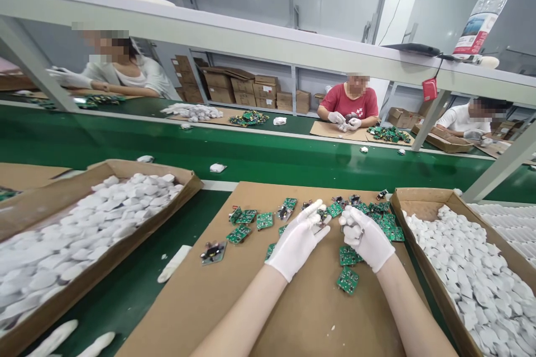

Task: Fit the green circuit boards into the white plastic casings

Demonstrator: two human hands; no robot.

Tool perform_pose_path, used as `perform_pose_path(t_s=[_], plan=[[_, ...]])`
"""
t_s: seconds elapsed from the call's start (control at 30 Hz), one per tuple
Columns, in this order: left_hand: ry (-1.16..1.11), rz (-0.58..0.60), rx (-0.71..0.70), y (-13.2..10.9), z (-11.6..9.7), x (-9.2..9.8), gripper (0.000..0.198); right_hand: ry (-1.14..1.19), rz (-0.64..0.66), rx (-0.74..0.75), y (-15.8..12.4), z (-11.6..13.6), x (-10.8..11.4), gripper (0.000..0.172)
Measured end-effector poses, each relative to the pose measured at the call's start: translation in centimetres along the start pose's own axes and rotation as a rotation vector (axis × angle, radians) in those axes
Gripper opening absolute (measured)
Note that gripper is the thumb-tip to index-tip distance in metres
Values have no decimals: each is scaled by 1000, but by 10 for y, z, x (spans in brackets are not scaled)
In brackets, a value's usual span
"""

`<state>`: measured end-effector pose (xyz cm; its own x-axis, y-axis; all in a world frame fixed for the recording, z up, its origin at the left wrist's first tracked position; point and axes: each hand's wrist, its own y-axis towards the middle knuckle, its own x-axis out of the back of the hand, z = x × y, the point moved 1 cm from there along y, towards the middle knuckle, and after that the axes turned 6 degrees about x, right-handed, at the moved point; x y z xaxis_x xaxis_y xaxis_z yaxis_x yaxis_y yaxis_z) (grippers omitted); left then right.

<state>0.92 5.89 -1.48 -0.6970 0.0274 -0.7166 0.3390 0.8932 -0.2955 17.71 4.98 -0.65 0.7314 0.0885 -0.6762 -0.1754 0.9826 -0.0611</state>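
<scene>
My left hand (298,241), in a white glove, reaches over the cardboard sheet with fingers stretched out and thumb apart. By its fingertips is a small circuit board with dark parts (323,213); whether the fingers touch it I cannot tell. Curled in front of me, my gloved right hand (372,240) holds several small white pieces (352,232) at its fingers. Green circuit boards lie scattered around both hands, such as one board (264,220) to the left and another (347,280) below the right hand. A denser pile of boards (389,227) sits beyond the right wrist.
A cardboard tray (190,188) of white wrapped pieces stands left; another cardboard tray (402,196) of white pieces stands right. White glove fingers (175,264) lie beside the sheet (234,301). Across the green belt (268,150), several people work. A shelf beam (251,28) crosses overhead.
</scene>
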Motion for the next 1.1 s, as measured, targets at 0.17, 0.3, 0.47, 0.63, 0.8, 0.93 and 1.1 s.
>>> perform_pose_path(t_s=[0.17,0.3,0.47,0.63,0.8,0.93,1.1], plan=[[-34,-59,-111,5,2,-1,29,53,11,5,-1,0,0,28],[35,-24,-54,4,0,0,33,67,34,-42,2,0,0,34],[163,-43,-150,-3,-2,-3,42,66,53,-29,0,4,-3,32],[132,-10,-188,-11,-3,-11,46,4,67,8,-2,3,-5,34],[225,-49,-268,-16,-5,-17,49,-80,70,58,-5,4,-11,28],[299,-23,-296,-18,-5,-20,54,-140,54,57,-6,3,-10,37],[318,-7,-279,-23,-3,-24,55,-232,14,107,-5,2,-6,48]])
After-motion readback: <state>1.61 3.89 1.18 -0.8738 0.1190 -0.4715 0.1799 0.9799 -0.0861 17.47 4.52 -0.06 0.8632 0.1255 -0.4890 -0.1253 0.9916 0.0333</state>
